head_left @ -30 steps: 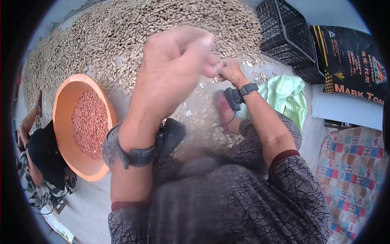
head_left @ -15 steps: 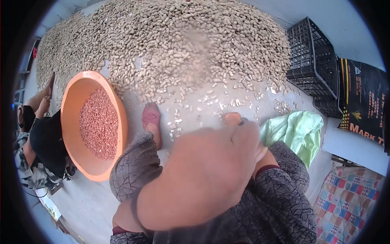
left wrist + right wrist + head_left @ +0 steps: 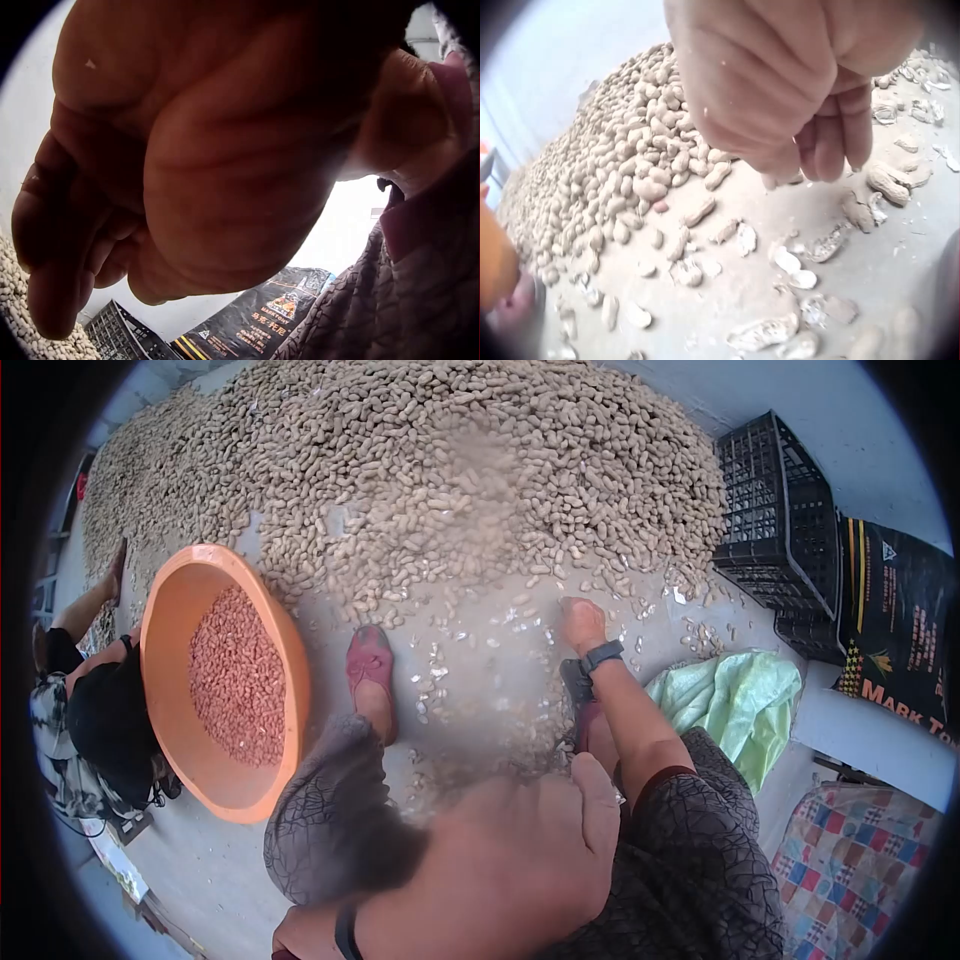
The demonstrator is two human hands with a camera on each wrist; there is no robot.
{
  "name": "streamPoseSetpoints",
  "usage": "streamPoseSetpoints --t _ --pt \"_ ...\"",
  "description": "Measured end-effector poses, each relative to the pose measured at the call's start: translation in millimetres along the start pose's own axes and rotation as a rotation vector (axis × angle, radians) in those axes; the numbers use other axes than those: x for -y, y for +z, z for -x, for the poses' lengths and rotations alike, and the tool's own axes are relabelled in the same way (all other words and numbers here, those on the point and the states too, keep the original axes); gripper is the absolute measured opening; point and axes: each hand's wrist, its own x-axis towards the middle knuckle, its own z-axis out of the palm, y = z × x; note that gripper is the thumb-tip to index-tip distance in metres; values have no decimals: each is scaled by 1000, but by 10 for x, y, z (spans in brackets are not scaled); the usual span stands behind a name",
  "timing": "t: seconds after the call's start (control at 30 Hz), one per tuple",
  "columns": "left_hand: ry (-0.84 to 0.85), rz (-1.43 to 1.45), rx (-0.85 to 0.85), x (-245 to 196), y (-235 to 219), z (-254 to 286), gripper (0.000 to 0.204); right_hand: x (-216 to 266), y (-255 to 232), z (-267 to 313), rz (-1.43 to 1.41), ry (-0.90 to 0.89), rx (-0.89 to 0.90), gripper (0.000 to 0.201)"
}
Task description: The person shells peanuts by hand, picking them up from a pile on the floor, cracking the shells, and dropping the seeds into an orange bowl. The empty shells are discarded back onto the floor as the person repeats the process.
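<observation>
My left hand (image 3: 500,850) is raised close to the head camera, above the lap, its back showing. In the left wrist view, its fingers (image 3: 49,225) hang loosely curled, with nothing seen in them. My right hand (image 3: 583,625) reaches down over the floor at the near edge of a large heap of unshelled peanuts (image 3: 430,490). From the right wrist view, its fingers (image 3: 829,150) bend downward, tips close over the scattered peanuts and broken shells (image 3: 765,334). Whether the fingertips hold a peanut I cannot tell; the palm hides them.
To the left stands an orange basin (image 3: 285,690) containing shelled red peanuts (image 3: 235,675). Beside it sits another person (image 3: 110,710). On the right are a black plastic crate (image 3: 775,510), a black printed sack (image 3: 900,620), a pale green sack (image 3: 735,700) and a checked cloth (image 3: 860,860).
The hands were close together a second ago. My left hand has come back toward the lap, and my right hand has moved apart, forward to the floor. The head view has shifted too.
</observation>
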Motion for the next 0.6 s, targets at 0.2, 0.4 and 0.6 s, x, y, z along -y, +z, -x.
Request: streamPoseSetpoints --t 0.2,0.4,0.6 --pt "13 -234 -150 69 110 53 31 209 -64 -477 -194 -67 -267 14" --pt "-32 -121 -133 177 170 48 34 423 -50 -753 -100 -80 -164 14" --pt "-32 -151 -62 188 127 76 34 494 -61 -749 -88 -75 -162 18"
